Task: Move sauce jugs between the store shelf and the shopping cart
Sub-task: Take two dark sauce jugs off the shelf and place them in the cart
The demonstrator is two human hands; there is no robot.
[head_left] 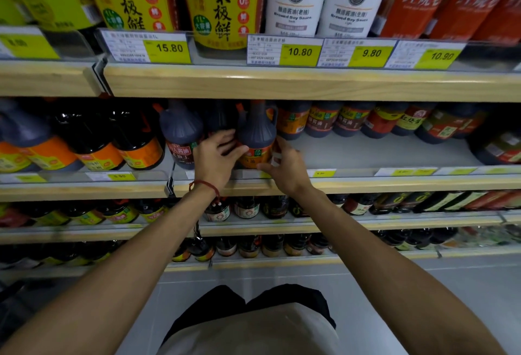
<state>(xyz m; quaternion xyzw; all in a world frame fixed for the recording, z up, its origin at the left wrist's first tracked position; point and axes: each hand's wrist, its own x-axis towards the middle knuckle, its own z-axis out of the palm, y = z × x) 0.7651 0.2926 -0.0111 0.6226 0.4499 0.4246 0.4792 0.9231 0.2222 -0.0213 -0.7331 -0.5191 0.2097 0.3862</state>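
Observation:
A dark sauce jug point(258, 132) with an orange label stands upright on the middle shelf point(366, 154), near its front edge. My left hand point(217, 157) grips the jug's left side, its fingers curled round the body. My right hand point(284, 167) holds the jug's right side, thumb low in front by the label. A second dark jug point(181, 133) with a red label stands just to the left, touching my left hand. The shopping cart is out of view.
More jugs point(93, 140) fill the shelf to the left. Smaller sauce bottles point(352, 119) line the back right, with bare shelf in front of them. The wooden shelf edge point(310, 82) above overhangs closely. Lower shelves point(253, 227) carry small bottles.

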